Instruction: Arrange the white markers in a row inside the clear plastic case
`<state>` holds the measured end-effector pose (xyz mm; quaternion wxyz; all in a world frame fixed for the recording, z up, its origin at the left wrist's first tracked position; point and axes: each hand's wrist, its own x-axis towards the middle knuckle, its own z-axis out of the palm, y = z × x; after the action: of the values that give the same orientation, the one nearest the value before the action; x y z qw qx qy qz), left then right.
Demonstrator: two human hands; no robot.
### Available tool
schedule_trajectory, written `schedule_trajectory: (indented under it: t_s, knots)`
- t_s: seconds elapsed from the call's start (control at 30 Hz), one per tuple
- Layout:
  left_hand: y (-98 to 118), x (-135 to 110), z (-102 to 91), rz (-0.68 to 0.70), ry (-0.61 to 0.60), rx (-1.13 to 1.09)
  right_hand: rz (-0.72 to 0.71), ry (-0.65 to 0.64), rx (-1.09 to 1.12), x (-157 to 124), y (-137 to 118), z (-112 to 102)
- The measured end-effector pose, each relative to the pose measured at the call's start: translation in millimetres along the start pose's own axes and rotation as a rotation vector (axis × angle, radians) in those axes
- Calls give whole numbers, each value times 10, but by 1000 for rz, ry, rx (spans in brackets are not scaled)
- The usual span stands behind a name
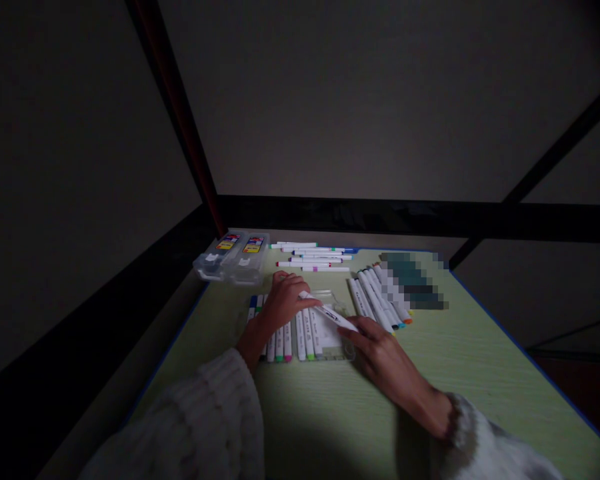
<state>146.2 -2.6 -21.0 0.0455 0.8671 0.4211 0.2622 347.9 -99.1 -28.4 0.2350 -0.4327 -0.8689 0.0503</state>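
Note:
A white marker [334,316] with dark print slants across the middle of the view, held between my two hands. My left hand [283,301] has its fingers and thumb closed around the upper left end. The lower right end is pinched by my right hand [381,352]. Beneath them lies a clear plastic case [341,348] on the table. Several white markers [307,333] with coloured ends, green and pink among them, lie side by side in it. My left hand and forearm hide part of this row.
Two clear lidded boxes [247,261] with colourful labels stand at the back left of the pale green table [325,407]. Loose thin markers [320,257] lie at the back. Thicker markers [375,300] form a group at right, beside a pixelated dark green item [413,277].

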Motion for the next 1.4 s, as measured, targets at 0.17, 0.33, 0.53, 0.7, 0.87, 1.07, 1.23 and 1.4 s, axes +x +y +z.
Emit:
schedule_trajectory:
  t_s: [0.17,0.33,0.53,0.7,0.87,1.07,1.23,1.4]
  knots:
    - [-32,6,19,-77,48,-34,-9,23,19,-7,10,17]
    - [-60,19,93,-179,124,-130,-16,21,56,-17,-15,17]
    - [28,45,88,-211,206,-232,-5,-44,85,-24,-99,11]
    - [88,59,109,-248,278,-307,-25,-73,60,-2,-169,9]
    - [71,58,160,-243,337,-374,-73,-59,12,-3,-188,8]
    - [80,46,195,-223,328,-410,-126,-37,-19,-14,-199,4]
    - [118,46,218,-188,296,-417,-138,-70,-56,-6,-212,-6]
    - [141,44,238,-178,248,-382,-132,-100,-94,0,-202,-1]
